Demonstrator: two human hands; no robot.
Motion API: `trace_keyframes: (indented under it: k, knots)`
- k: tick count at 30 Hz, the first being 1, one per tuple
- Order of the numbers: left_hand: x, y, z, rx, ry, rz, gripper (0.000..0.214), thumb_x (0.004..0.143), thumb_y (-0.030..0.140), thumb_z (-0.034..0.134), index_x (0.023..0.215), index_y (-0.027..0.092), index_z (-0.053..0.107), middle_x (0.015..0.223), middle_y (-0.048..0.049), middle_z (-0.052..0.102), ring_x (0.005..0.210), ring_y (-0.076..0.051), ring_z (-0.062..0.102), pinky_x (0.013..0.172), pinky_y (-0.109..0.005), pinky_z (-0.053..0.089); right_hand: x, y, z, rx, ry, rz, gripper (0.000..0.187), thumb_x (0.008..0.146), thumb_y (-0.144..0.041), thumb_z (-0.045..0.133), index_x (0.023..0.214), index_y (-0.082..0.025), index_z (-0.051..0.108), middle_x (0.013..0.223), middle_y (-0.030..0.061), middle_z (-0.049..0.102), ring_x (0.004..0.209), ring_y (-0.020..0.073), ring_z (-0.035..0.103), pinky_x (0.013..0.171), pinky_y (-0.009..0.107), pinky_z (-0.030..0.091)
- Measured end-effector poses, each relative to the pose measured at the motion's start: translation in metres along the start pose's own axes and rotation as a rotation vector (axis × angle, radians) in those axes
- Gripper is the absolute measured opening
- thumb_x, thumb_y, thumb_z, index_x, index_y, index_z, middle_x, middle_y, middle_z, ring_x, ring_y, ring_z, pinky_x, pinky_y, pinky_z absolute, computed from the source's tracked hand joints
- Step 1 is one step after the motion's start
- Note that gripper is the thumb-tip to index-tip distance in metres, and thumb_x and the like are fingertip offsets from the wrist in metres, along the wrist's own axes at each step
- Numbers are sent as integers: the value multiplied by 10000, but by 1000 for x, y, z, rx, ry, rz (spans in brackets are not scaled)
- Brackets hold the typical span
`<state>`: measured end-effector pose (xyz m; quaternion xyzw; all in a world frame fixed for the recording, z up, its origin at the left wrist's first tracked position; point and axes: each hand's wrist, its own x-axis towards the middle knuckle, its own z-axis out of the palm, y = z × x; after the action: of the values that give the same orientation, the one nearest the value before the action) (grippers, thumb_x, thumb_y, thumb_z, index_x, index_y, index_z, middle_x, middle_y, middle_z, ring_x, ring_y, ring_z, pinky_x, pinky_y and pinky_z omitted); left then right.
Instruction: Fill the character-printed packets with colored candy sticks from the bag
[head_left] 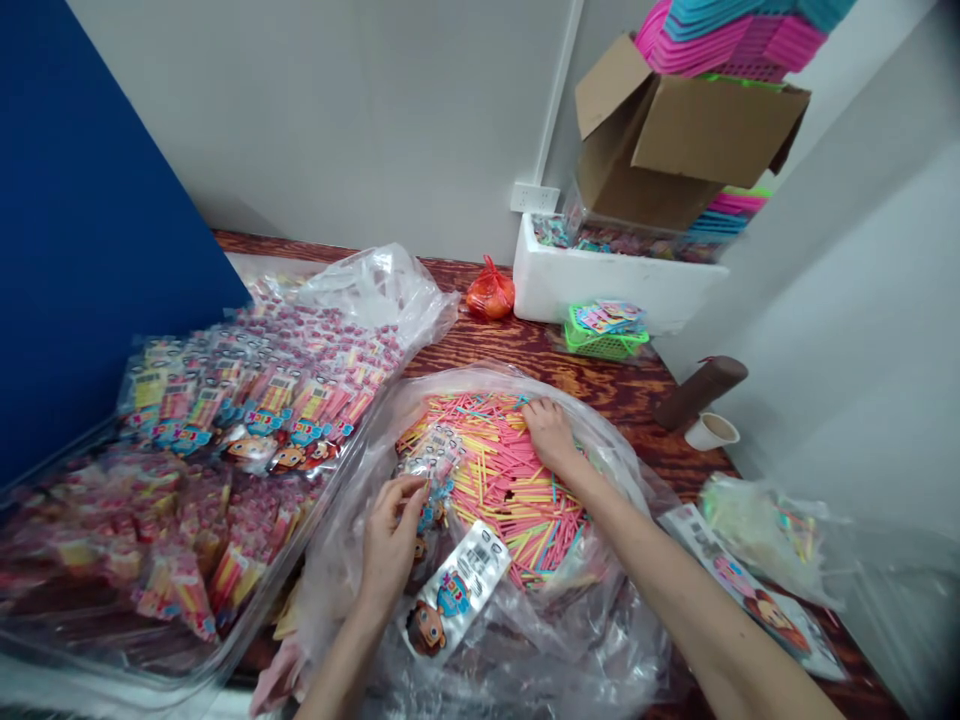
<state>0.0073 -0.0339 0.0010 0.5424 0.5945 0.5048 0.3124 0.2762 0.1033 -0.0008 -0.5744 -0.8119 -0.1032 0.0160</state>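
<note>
A clear plastic bag (360, 520) lies spread before me, holding a heap of thin pink, yellow and blue sticks (510, 470). My right hand (551, 435) reaches to the heap's far side, its fingers curled down on the sticks; the fingertips are partly hidden. My left hand (394, 525) is at the heap's left edge, thumb and fingers pinched at the edge of a clear printed packet (435, 465) among several overlapping ones. Just right of this hand, a silvery printed packet (459, 590) with a cartoon face lies on the plastic.
At left, a clear tray (247, 625) holds many filled packets (277, 410). Behind are a red bag (491, 290), a green basket (604, 340) and a white foam box (615, 285) beneath a carton (697, 130). A brown flask (701, 390) and paper cup (711, 431) stand right.
</note>
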Motion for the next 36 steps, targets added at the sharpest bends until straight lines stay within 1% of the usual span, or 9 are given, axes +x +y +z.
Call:
trace_keyframes:
  k: [5, 10, 14, 19, 24, 27, 30, 33, 36]
  knots:
    - [-5, 2, -5, -34, -6, -35, 287, 863, 428, 531, 935, 201, 691, 997, -63, 668, 985, -226, 618, 888, -355, 477, -3, -4, 1, 67, 4, -33, 248, 936, -108, 374, 1045, -149, 593, 1089, 144, 610, 1048, 276, 457, 911, 375, 328]
    - [-10, -2, -8, -59, -14, -52, 286, 871, 417, 531, 972, 196, 683, 1020, -68, 668, 1006, -232, 615, 923, -384, 469, -6, 3, 0, 222, 37, -22, 267, 905, -63, 367, 977, -162, 604, 1039, 108, 634, 978, 227, 501, 881, 324, 363]
    - [-14, -1, -10, -57, -7, -46, 280, 868, 411, 536, 961, 194, 686, 1014, -73, 669, 1003, -236, 616, 925, -393, 472, -8, 2, -8, 430, 133, 61, 261, 890, -89, 336, 888, -171, 584, 967, 84, 632, 917, 203, 511, 844, 308, 388]
    - [-19, 5, -10, -28, -15, -11, 268, 883, 402, 520, 943, 203, 689, 1018, -68, 661, 1016, -232, 613, 927, -389, 469, -22, -11, -23, 691, 214, 153, 173, 878, -184, 382, 760, -202, 507, 839, 56, 618, 865, 207, 520, 880, 350, 375]
    - [-24, 6, -4, -32, -62, -31, 278, 865, 419, 542, 930, 198, 697, 1014, -74, 665, 1008, -238, 625, 860, -364, 502, -42, -11, -35, 956, 227, 277, 148, 871, -252, 370, 759, -220, 462, 744, 18, 604, 753, 190, 554, 752, 315, 422]
    - [-27, 4, -2, -36, -89, -35, 271, 869, 412, 539, 932, 200, 696, 1012, -67, 672, 1009, -232, 626, 880, -359, 491, -49, -7, -35, 1124, 191, 328, 145, 865, -301, 369, 761, -228, 438, 679, -13, 580, 662, 166, 563, 679, 290, 451]
    - [-30, 4, 0, -33, -116, -47, 286, 884, 417, 517, 935, 196, 692, 995, -66, 684, 985, -232, 633, 887, -362, 487, -57, -9, -30, 1283, 80, 334, 152, 831, -351, 402, 747, -227, 430, 591, -39, 545, 538, 146, 544, 571, 271, 458]
    - [-34, 10, 3, -15, -145, -71, 305, 902, 425, 495, 972, 194, 682, 980, -70, 699, 967, -236, 647, 879, -371, 499, -70, -23, -28, 1402, -40, 305, 160, 796, -368, 458, 783, -210, 475, 550, -52, 534, 493, 135, 532, 517, 252, 441]
    - [-40, 24, 13, 36, -156, -7, 343, 926, 394, 476, 1183, 213, 611, 1184, -94, 660, 1108, -241, 613, 935, -387, 492, -89, -50, -32, 1554, -180, 246, 151, 802, -338, 503, 829, -192, 532, 596, -41, 558, 553, 131, 552, 566, 248, 444]
